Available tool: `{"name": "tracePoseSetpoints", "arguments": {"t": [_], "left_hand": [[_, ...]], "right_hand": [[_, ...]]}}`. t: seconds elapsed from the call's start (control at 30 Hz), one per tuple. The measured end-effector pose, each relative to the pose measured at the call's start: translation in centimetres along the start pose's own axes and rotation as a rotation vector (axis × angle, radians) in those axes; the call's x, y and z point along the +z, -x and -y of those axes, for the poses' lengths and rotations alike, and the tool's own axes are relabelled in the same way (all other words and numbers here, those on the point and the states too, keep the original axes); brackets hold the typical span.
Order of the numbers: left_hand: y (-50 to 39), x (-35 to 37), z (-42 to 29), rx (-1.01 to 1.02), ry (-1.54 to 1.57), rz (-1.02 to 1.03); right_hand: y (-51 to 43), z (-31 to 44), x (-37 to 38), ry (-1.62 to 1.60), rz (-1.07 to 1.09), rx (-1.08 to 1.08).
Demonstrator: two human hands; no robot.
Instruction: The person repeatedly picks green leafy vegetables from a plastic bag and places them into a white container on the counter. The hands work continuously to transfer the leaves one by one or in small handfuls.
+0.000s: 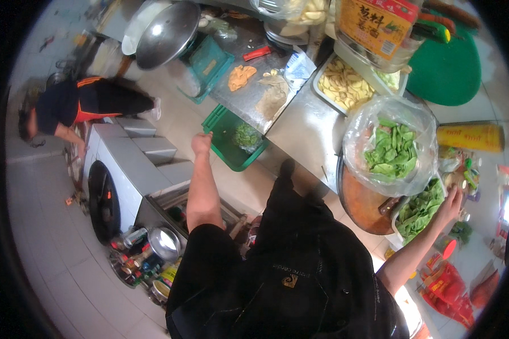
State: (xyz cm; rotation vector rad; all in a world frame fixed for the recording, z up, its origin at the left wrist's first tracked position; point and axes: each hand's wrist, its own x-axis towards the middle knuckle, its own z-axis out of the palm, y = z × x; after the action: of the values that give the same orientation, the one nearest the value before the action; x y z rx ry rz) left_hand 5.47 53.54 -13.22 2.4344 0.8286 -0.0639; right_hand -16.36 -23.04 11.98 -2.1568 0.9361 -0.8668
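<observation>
My left hand (pixel 201 144) is closed at the left corner of a green plastic basket (pixel 237 163), apparently gripping its rim. A bunch of leafy greens (pixel 247 136) lies inside the basket, below the counter edge. My right hand (pixel 451 202) reaches past a white tray of green leaves (pixel 420 209), close to its far side and to small jars. Its fingertips are hard to make out, and whether it holds anything is unclear. Left of that tray, a clear plastic bag (pixel 356 165) with more green leaves (pixel 392 148) stands over a round wooden chopping board (pixel 360 203).
A knife handle (pixel 389 205) rests on the board. Sliced pale food fills a tray (pixel 345 82) beside a large labelled jug (pixel 375 31). A green scale (pixel 212 63) and orange cloth (pixel 241 77) are on the counter. Another person (pixel 89 99) bends by a tiled stove (pixel 123 169).
</observation>
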Motion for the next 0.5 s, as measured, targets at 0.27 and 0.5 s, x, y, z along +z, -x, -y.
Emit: {"name": "tracePoseSetpoints", "arguments": {"t": [0.27,0.5], "left_hand": [[0.4,0.1,-3.9,-0.075,0.317,0.133],[17.0,-1.2,-24.4,0.263,0.845,0.562]], "right_hand": [[-6.0,6.5,2.7,-0.486,-0.013,0.043],[-4.4,9.1,13.2,0.257,0.895,-0.22]]}}
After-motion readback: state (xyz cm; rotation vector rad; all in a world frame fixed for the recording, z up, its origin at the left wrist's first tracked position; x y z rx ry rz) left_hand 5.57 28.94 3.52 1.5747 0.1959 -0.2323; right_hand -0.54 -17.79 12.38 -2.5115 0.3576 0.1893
